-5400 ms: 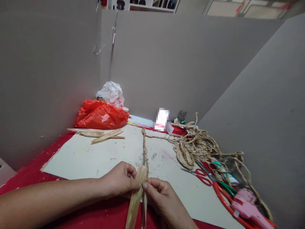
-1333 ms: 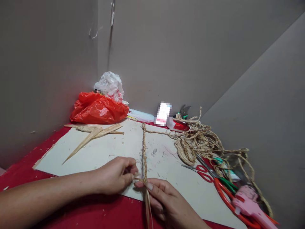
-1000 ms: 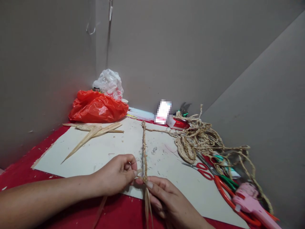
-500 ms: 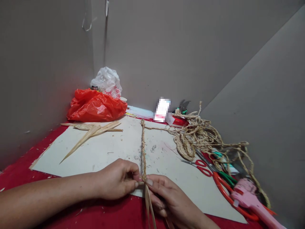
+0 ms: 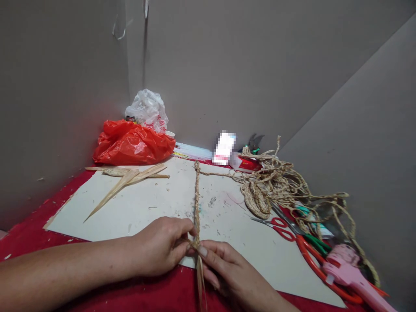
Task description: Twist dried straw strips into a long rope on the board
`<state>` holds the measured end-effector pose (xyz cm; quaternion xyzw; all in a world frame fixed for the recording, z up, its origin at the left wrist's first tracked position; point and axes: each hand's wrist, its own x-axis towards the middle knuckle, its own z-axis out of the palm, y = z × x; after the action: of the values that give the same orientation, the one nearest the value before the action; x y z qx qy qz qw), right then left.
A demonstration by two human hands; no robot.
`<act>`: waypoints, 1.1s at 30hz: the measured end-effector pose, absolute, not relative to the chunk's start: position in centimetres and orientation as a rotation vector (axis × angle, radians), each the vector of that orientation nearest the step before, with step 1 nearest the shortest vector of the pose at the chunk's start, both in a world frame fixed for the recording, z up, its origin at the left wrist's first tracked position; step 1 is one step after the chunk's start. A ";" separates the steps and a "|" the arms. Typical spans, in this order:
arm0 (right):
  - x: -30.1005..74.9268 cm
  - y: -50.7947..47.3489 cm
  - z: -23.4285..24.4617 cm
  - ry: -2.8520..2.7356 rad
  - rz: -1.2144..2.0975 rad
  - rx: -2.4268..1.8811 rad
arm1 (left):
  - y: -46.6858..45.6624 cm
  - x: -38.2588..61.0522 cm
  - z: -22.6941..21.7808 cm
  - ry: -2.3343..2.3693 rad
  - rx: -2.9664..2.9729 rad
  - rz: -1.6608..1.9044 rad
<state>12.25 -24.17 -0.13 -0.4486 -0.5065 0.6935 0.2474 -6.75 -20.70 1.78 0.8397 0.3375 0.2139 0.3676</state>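
Observation:
A braided cord (image 5: pixel 196 199) of dry plant fibre runs straight toward me over a white board (image 5: pixel 110 216). At its near end, my left hand (image 5: pixel 164 245) pinches one loose fibre strand from the left side. My right hand (image 5: pixel 227 264) grips the braid's end between thumb and fingers. Below the fingers, loose fibre strands (image 5: pixel 200 277) hang over the board's near edge. Part of the strands is hidden by my fingers. From the braid's far end a thinner cord leads right to a heap of braided rope (image 5: pixel 276 182).
Dry husk strips (image 5: pixel 123 182) lie at the board's left. Behind them sit a red plastic bag (image 5: pixel 133 145) and a clear bag (image 5: pixel 147 108). On the right are red-handled scissors (image 5: pixel 281 227), larger shears (image 5: pixel 313 260) and a pink glue gun (image 5: pixel 347 268). A blurred bright phone-like screen (image 5: pixel 224 148) leans at the wall.
The left fingers have moved in closer to the braid with the strand. The loose strands below hang closer together. The whole view has shifted slightly.

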 end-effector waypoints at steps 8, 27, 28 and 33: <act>12.2 -24.0 -0.1 -1.567 1.790 -1.277 | -20.8 -6.8 1.3 0.929 2.455 0.428; 11.4 -23.9 -0.8 -1.518 1.541 -1.383 | -21.3 -5.9 1.1 1.102 2.125 0.471; 11.3 -24.0 -0.8 -1.453 1.584 -1.390 | -21.3 -5.9 1.2 1.108 2.101 0.478; 10.7 -24.3 -1.0 -1.392 1.609 -1.471 | -21.5 -5.9 1.2 1.132 2.025 0.506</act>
<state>10.69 -24.34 -1.01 -0.5471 -0.5175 0.5982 0.2740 -5.92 -21.46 1.15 0.7907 0.4422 0.1977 0.3742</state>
